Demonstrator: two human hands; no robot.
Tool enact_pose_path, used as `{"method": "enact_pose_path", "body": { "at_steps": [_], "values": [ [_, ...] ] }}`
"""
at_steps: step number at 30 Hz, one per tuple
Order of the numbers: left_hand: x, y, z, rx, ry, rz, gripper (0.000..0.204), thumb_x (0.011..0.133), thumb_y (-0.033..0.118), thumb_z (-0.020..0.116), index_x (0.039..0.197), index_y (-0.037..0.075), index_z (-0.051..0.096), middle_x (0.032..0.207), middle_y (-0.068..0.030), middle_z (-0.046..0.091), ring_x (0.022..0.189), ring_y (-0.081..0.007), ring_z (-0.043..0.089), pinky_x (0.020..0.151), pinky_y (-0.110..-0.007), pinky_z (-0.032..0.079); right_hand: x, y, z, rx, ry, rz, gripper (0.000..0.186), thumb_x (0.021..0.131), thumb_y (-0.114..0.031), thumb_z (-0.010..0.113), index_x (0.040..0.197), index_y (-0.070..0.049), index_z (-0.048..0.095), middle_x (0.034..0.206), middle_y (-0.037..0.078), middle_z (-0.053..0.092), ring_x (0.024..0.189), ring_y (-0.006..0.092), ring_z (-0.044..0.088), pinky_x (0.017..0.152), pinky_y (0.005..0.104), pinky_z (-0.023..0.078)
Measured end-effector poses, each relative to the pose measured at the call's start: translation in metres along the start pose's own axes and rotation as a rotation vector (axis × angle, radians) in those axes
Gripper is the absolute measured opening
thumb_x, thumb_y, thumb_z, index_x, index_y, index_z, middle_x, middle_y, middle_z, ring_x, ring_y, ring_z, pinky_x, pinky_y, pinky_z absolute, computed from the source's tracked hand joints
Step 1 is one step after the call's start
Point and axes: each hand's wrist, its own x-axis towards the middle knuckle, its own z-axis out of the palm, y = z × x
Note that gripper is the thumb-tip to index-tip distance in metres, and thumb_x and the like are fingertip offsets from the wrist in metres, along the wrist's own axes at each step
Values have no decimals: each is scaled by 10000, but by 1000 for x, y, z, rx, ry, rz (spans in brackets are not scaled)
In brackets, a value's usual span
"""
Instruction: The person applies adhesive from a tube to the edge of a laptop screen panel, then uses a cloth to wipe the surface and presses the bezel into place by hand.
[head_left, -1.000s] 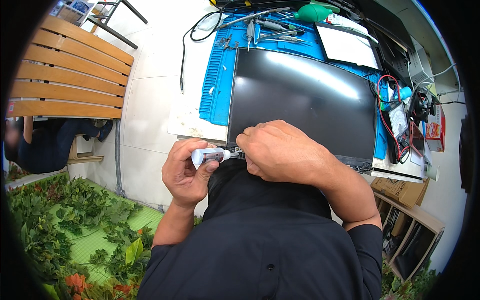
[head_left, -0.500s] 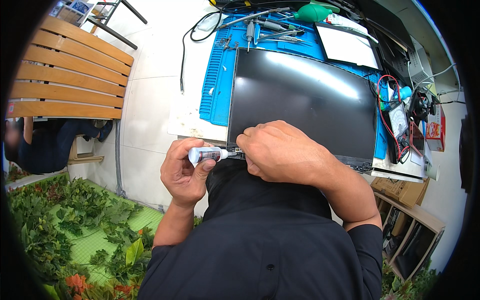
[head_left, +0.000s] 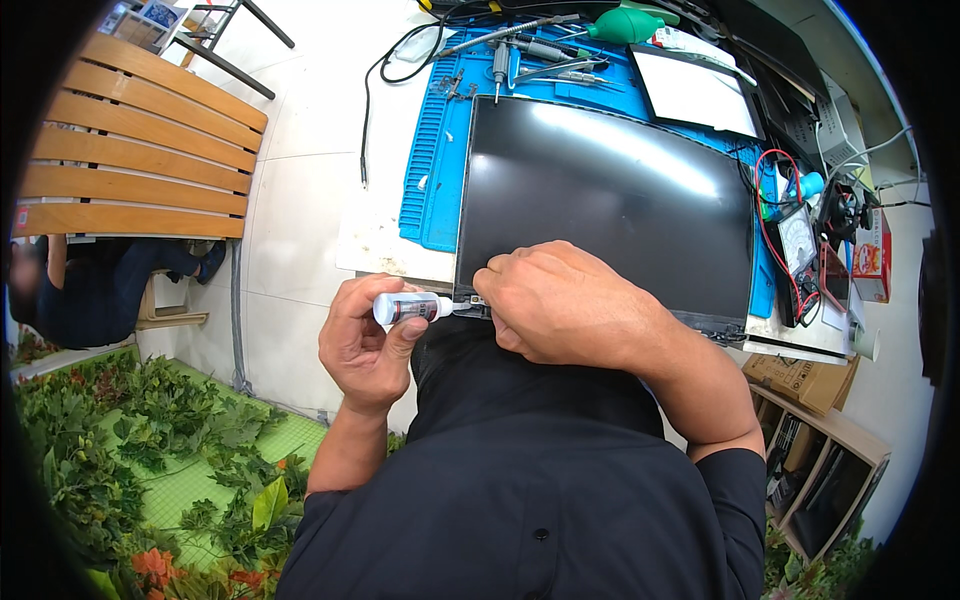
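A small white glue bottle (head_left: 407, 308) lies sideways in my left hand (head_left: 365, 345), gripped between thumb and fingers. Its narrow tip points right, at the near left corner of a black laptop screen (head_left: 610, 200), where a small metal hinge piece (head_left: 474, 300) shows. Whether the tip touches the hinge I cannot tell. My right hand (head_left: 560, 305) rests over the screen's near edge beside that corner, fingers curled under. What those fingers hold, if anything, is hidden. The screen lies face up on a blue work mat (head_left: 432, 200).
Screwdrivers and tweezers (head_left: 560, 72) lie beyond the screen, near a green air blower (head_left: 625, 27). A white panel (head_left: 697, 90) sits at the back right. Cables and a red wire (head_left: 768, 215) crowd the right side. Left stands a slatted wooden bench (head_left: 140, 150) with a person (head_left: 100, 285) below it.
My left hand and the glue bottle have shifted very slightly left, drawing the tip back a little from the corner. My right hand has stayed in place.
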Motion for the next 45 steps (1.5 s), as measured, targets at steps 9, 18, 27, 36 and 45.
{"method": "enact_pose_path", "body": {
  "at_steps": [9,18,27,36,45],
  "values": [
    [0,0,0,20,2,16,413,990,86,882,1310,-81,682,1214,-179,695,1042,-234,773,871,-337,658,0,0,0,4,6,-5,187,860,-76,776,943,85,732,932,239,770,927,433,781,855,503,626],
    [-1,5,1,-14,-28,-9,428,1003,122,875,1325,-70,669,1224,-164,681,1068,-228,754,904,-336,647,0,0,0,13,-2,5,176,867,-74,770,943,81,730,932,237,769,926,427,778,854,505,622],
    [1,4,4,48,-79,3,464,935,108,939,1295,-73,710,1201,-195,741,1065,-246,743,894,-344,622,-1,2,3,4,14,-1,182,875,-87,778,943,75,730,933,233,771,933,421,783,858,503,626],
    [11,23,10,287,-134,145,442,830,129,999,1188,-15,783,1069,-157,797,964,-284,785,838,-365,632,-2,4,5,14,39,-22,196,873,-93,796,955,74,734,946,232,774,946,422,783,867,501,623],
    [10,26,11,355,-143,213,440,794,127,1012,1164,14,803,1039,-145,805,939,-301,797,802,-373,648,-2,2,3,19,23,-8,186,878,-71,781,977,82,739,951,234,776,949,414,786,869,498,623]
  ]
}}
